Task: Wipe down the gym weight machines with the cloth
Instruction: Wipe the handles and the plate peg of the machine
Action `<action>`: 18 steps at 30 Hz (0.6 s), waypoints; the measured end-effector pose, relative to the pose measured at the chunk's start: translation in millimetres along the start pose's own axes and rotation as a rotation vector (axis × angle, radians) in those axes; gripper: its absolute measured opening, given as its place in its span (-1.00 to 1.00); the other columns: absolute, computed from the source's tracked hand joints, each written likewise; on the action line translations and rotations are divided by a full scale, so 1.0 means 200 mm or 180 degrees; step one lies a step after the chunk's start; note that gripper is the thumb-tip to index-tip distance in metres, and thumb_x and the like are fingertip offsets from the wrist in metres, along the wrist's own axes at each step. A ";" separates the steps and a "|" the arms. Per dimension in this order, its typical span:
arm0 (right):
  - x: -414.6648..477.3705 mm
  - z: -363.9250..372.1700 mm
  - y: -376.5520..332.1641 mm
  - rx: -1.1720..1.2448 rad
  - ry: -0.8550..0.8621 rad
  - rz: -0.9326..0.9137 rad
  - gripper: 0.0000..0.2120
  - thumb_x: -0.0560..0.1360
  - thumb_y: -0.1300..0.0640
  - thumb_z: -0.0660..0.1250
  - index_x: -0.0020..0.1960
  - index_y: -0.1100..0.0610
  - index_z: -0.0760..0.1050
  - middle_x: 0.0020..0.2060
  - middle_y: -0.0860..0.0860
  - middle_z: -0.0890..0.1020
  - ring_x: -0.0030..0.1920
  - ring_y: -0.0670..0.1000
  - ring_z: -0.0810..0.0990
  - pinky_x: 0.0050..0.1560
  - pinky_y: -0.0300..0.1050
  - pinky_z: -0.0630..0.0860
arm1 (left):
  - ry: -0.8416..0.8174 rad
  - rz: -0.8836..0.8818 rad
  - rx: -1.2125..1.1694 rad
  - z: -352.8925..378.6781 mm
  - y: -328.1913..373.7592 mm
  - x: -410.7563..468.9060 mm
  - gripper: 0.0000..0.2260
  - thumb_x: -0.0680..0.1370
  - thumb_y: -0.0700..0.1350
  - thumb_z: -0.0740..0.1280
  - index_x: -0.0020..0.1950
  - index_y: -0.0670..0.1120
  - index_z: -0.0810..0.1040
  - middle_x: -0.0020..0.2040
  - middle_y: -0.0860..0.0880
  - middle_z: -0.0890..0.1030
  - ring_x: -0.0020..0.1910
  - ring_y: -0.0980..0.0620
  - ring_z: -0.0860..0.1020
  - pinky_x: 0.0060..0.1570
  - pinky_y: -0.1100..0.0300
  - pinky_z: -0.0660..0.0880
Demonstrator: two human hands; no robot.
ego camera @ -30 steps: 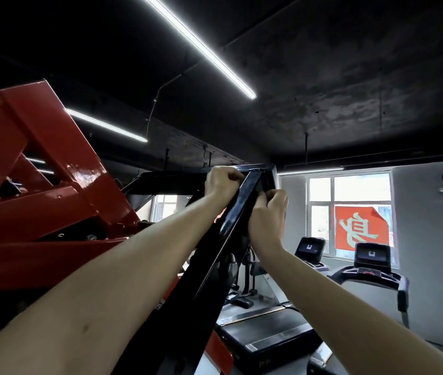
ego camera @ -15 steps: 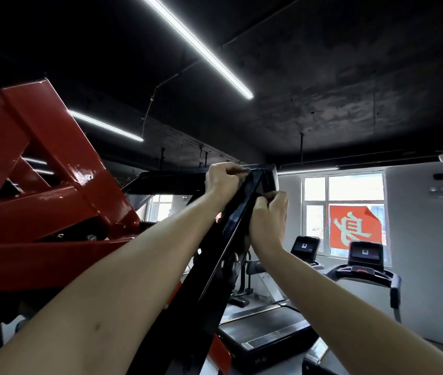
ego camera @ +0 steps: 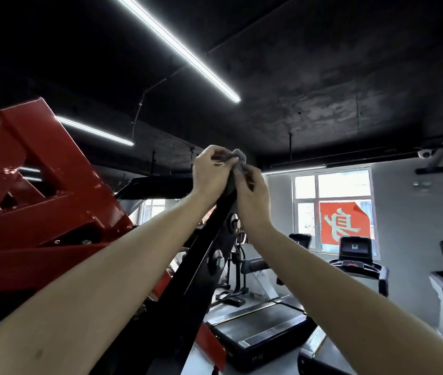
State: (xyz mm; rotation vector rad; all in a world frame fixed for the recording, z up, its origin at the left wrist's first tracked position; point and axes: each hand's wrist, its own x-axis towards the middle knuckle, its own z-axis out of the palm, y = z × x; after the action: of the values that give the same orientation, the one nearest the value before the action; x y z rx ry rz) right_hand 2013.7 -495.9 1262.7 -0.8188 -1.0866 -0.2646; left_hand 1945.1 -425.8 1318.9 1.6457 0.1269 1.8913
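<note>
Both arms are up high, and the work is at the very top of the machine's slanted black bar. The left hand and right hand meet at the bar's upper end with the grey cloth bunched between them. The left fingers curl tight over the top and pinch one side of the wad. The right fingers are bent in too, nipping the cloth's lower fold against the bar's edge. A tuft pokes up above both sets of knuckles, and the rest is buried in the grip.

As for progress, I'd call this mid-job: only the tip of this one bar is under the cloth. Nothing in the sheen shows which stretches are already clean. The bolted lower run of the bar, the big red frame to the left and any other weight machines look like work to come. The treadmill stands well apart, below and behind.
</note>
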 end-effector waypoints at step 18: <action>0.20 -0.10 0.30 -0.2200 0.0369 -0.1220 -0.75 0.68 -0.03 0.30 0.23 0.05 0.65 0.07 -0.09 0.51 0.01 -0.03 0.56 -0.17 -0.16 0.45 | -0.0922 0.0067 0.2221 0.01 0.00 -0.14 -0.71 0.52 0.00 0.38 0.23 0.01 0.65 0.10 0.02 0.52 0.15 -0.06 0.54 0.07 0.15 0.42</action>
State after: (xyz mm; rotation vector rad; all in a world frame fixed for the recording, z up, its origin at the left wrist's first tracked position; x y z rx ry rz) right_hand 2079.7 -460.9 1264.6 -1.1799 -1.0426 -1.0387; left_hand 1947.8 -440.4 1296.0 2.3590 0.7146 1.6925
